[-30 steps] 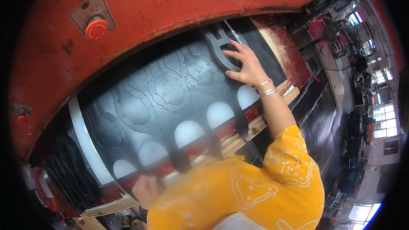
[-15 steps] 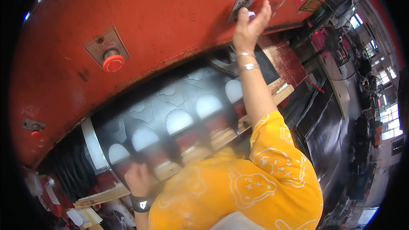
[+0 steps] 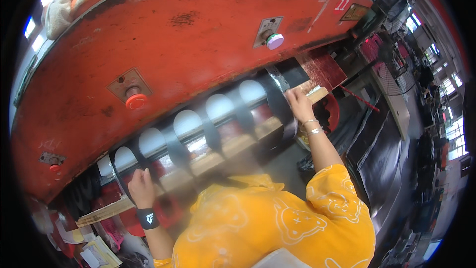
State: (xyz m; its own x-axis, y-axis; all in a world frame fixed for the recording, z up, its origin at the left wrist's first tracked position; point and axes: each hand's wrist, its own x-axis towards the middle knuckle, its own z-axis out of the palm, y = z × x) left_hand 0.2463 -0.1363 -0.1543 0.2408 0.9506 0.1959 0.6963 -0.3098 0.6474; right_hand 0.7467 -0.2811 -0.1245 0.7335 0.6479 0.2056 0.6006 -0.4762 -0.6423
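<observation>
A black flexible sheet (image 3: 211, 134) with a row of half-round openings lies under the front of a large red machine. Its near strips hang over a wooden board and look blurred. My left hand (image 3: 142, 188), a black band on its wrist, is closed on the sheet's left edge strip. At the right end, my right hand (image 3: 300, 105) has its fingers curled on the sheet's edge by the board. Two thin bracelets circle that wrist. White surface shows through the openings. How far the sheet reaches under the machine is hidden.
The red machine panel (image 3: 198, 44) fills the space beyond the sheet, carrying a red push button (image 3: 135, 100), a pale purple button (image 3: 274, 41) and a smaller red knob (image 3: 54, 167). The wooden board (image 3: 233, 145) edges the bed. Dark sheets (image 3: 379, 159) lie at the right.
My right hand has left the purple button and come down to the sheet's right end. My left hand is slightly farther left. The view has shifted, showing more of the panel's top.
</observation>
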